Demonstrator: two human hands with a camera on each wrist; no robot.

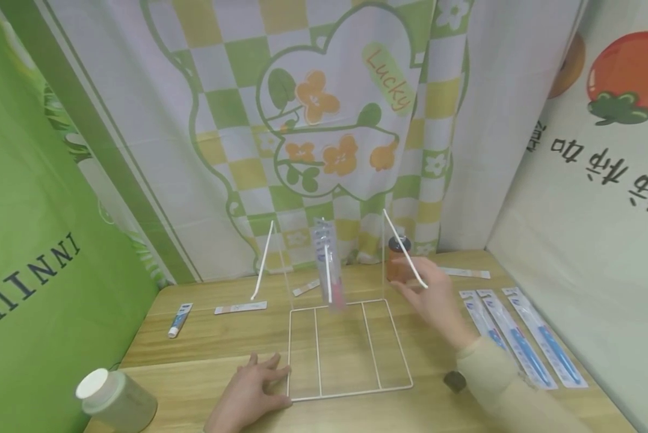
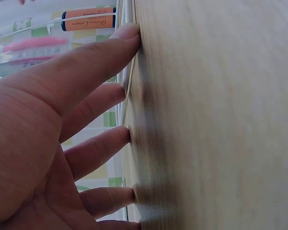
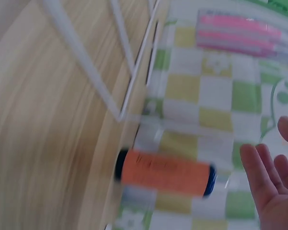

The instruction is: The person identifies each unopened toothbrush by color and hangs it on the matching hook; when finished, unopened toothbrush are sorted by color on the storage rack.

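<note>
A white wire rack (image 1: 351, 393) stands on the wooden table (image 1: 204, 349), its base flat and its hooks rising at the back. A packaged pink toothbrush (image 1: 328, 270) hangs from the middle hook. An orange bottle (image 1: 397, 260) with a dark cap stands upright on the table just behind the rack's right rear corner. My right hand (image 1: 410, 290) hovers beside the bottle with loose, straight fingers, and in the right wrist view the right hand (image 3: 270, 187) is apart from the orange bottle (image 3: 165, 172). My left hand (image 1: 264, 370) lies flat on the table, fingers at the rack's front left edge.
A small toothpaste tube (image 1: 180, 320) and a flat strip package (image 1: 240, 308) lie at the left. A white-lidded jar (image 1: 115, 400) stands at the front left corner. Three packaged toothbrushes (image 1: 518, 343) lie along the right side. Printed curtains close off the back and sides.
</note>
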